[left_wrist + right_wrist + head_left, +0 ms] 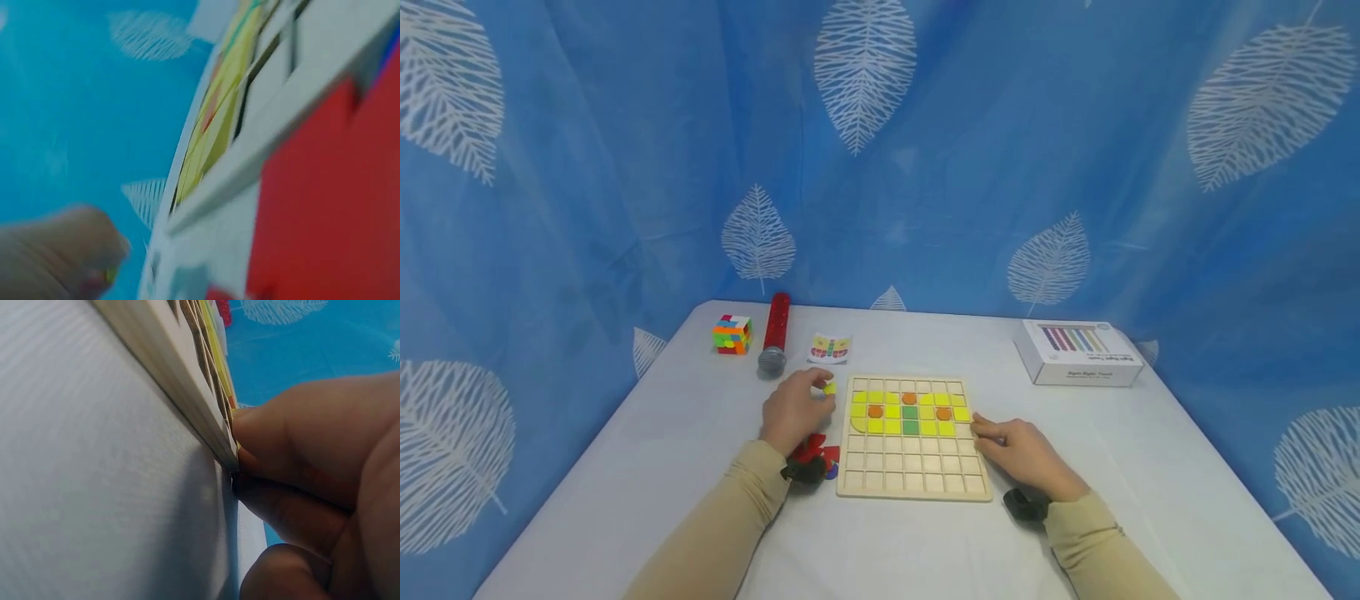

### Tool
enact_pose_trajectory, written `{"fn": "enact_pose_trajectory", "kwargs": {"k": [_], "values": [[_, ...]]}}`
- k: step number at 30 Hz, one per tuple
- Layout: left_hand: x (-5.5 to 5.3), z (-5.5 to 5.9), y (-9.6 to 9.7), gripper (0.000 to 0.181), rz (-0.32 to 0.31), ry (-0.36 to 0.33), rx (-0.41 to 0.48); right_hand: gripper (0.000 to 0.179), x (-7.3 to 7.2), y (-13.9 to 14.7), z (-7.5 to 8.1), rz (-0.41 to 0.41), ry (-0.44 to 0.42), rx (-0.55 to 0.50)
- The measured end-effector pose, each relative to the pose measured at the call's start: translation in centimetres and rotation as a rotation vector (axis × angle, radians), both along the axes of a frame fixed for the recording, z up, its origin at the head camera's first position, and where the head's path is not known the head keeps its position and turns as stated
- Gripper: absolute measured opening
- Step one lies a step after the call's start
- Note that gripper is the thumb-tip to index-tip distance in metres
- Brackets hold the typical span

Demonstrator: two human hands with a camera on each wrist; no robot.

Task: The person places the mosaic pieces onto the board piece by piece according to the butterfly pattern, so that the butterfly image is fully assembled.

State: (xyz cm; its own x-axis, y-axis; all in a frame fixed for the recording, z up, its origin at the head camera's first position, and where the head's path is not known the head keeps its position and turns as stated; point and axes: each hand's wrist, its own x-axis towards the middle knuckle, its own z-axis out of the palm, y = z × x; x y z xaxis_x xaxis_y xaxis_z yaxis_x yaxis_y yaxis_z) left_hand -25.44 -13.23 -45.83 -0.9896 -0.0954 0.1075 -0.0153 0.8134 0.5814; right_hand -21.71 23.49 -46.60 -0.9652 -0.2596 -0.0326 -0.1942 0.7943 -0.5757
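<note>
A wooden grid board [913,486] lies on the table, its upper rows filled with yellow, green and orange tiles. Just off its upper left side, my left hand [795,410] pinches a small yellow tile [830,388] between thumb and fingertips. That hand [59,253] is blurred in the left wrist view, with only a sliver of yellow showing at its fingertips. At the board's right edge, my right hand [1026,454] grips the rim with thumb and fingers, seen up close in the right wrist view. Red pieces [820,450] lie under my left wrist, partly hidden by it.
Behind the board lies a pattern card [831,349] with a colourful picture. A red microphone [777,333] and a puzzle cube [732,335] are at the back left. A white box [1078,354] stands at the back right. Blue leaf-patterned cloth [910,208] hangs behind the table.
</note>
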Motion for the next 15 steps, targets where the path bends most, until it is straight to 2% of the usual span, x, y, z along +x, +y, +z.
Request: {"fn": "enact_pose_trajectory", "kwargs": {"k": [4, 8, 12, 15], "values": [[1.3, 1.2, 2.9, 0.043, -0.127, 0.062, -0.009, 0.04, 0.1, 0.0, 0.2, 0.012, 0.01, -0.011], [2.5, 2.1, 6.2, 0.036, -0.264, 0.061, 0.025, 0.04, 0.1, 0.0, 0.3, 0.022, 0.019, -0.018], [2.9, 2.7, 9.6, 0.027, -0.396, 0.034, 0.008, 0.039, 0.2, 0.1, 0.2, 0.022, 0.024, -0.022], [2.7, 2.6, 12.0, 0.025, -0.472, 0.009, -0.044, 0.039, 0.3, 0.3, 0.2, 0.024, 0.027, -0.029]]}}
